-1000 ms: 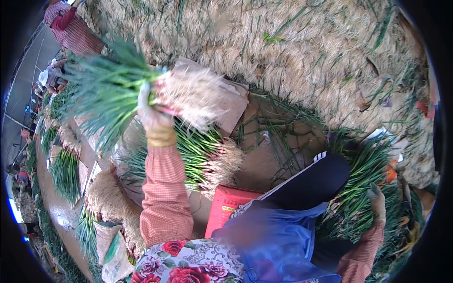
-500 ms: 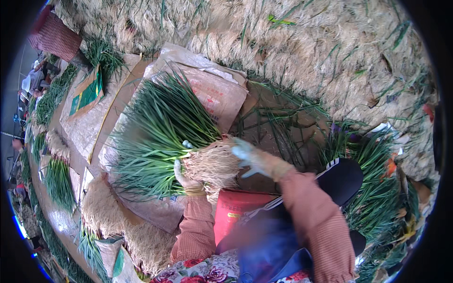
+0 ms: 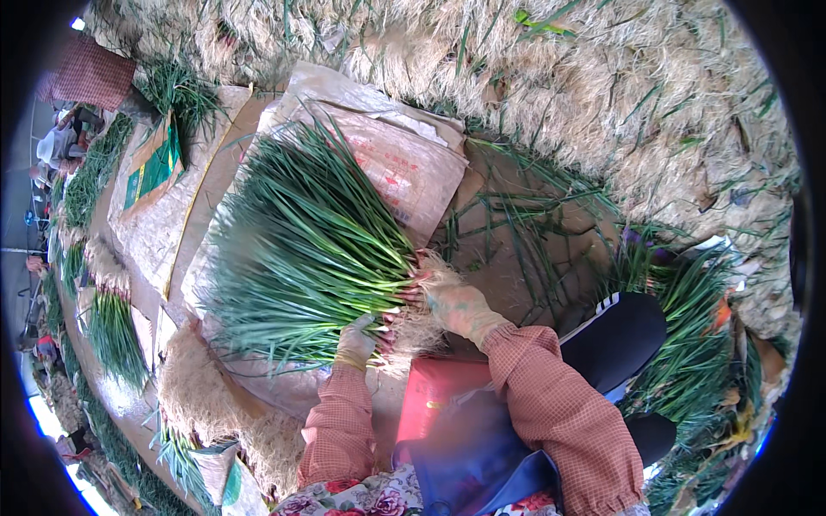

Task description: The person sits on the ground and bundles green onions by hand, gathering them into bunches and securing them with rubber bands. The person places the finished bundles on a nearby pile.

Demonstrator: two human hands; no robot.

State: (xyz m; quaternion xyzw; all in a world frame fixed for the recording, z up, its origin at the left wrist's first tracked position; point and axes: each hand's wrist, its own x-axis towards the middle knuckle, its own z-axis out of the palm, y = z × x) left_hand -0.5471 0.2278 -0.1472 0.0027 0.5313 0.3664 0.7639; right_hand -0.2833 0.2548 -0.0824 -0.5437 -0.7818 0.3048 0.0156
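Note:
A large bundle of spring onions [image 3: 327,249] lies before me, its green leaves fanned out to the left and its reddish bases and pale roots to the right. My gloved left hand [image 3: 355,340] is closed on the stems at the near edge of the bundle. Pressed against the root end is my gloved right hand [image 3: 463,306], its fingers closed and partly hidden among the roots. Under the leaves are flattened pale sacks [image 3: 391,168]. Just below the roots, in front of my lap, sits a red package or seat [image 3: 422,402].
A thick bank of pale roots [image 3: 594,95] runs along the far side. More spring onions [image 3: 688,335] lie at the right beside a dark shoe [image 3: 619,331]. Loose leaves [image 3: 525,232] litter the brown ground. Another person's sleeve [image 3: 90,76] shows at upper left, near a green-and-yellow sack [image 3: 155,168].
My right hand has moved left from beside the bundle onto its roots. The reddish bases now show in a spread row. My left hand has shifted slightly right along the near edge.

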